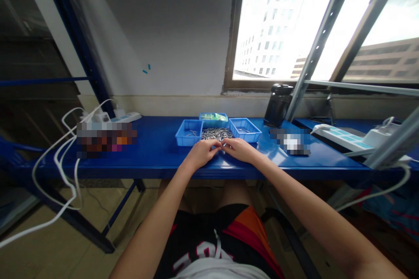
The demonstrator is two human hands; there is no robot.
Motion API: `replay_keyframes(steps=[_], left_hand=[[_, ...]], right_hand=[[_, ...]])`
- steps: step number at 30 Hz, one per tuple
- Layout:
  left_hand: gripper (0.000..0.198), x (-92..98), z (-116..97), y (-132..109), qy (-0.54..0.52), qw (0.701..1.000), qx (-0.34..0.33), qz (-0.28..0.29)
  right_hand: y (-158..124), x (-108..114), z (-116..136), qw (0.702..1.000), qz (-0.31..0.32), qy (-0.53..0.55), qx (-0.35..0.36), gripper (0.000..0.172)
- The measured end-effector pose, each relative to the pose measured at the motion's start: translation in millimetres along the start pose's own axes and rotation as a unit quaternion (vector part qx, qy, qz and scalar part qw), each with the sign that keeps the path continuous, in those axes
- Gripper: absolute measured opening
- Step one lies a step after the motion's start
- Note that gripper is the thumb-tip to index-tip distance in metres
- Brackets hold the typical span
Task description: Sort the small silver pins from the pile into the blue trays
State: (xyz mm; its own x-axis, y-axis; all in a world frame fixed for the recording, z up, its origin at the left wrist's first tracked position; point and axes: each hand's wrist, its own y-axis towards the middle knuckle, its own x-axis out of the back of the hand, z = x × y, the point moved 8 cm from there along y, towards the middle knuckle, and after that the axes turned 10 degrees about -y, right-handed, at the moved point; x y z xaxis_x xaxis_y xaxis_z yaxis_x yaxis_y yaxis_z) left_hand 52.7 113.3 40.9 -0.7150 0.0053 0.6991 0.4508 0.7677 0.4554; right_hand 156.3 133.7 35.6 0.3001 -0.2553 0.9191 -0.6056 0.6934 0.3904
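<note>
A pile of small shiny metal pieces (pixel 216 133), perhaps screws, lies between two blue plastic bins. My left hand (pixel 205 151) is at the near edge of the pile, thumb and fingers pinched together. Facing it, my right hand (pixel 240 149) is closed in the same way, and the fingertips of both hands nearly meet. Whatever they pinch is too small to make out. The left bin (pixel 189 140) and the right bin (pixel 250 136) each hold a few metal pieces. Behind the pile, a third blue bin (pixel 200 116) contains a green and clear plastic packet (pixel 214 117).
On the blue table (pixel 157 139), a black bottle (pixel 278 105) stands at the back right near a blurred-out item (pixel 291 142). White power strips lie at the right (pixel 343 137) and left (pixel 126 117). White cables (pixel 62 174) loop over the left edge beside another blurred patch.
</note>
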Motion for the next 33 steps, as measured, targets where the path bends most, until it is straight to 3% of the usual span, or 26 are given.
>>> replay_keyframes(steps=[5, 12, 20, 33], left_hand=[[0.019, 2.4, 2.9, 0.7, 0.007, 1.0, 0.026, -0.015], [0.017, 2.0, 2.2, -0.9, 0.021, 1.0, 0.0, -0.016], [0.018, 1.3, 8.4, -1.1, 0.07, 0.995, 0.067, 0.004], [0.02, 2.1, 8.4, 0.1, 0.06, 0.997, 0.041, -0.013]], right_hand=[[-0.5, -1.0, 1.6, 1.0, -0.004, -0.018, 0.012, 0.023], [-0.9, -2.4, 6.8, 0.999, 0.005, -0.008, 0.039, 0.019], [-1.3, 1.2, 6.7, 0.999, -0.01, 0.008, 0.04, 0.023], [0.0, 2.5, 3.2, 1.0, -0.016, -0.002, 0.023, 0.022]])
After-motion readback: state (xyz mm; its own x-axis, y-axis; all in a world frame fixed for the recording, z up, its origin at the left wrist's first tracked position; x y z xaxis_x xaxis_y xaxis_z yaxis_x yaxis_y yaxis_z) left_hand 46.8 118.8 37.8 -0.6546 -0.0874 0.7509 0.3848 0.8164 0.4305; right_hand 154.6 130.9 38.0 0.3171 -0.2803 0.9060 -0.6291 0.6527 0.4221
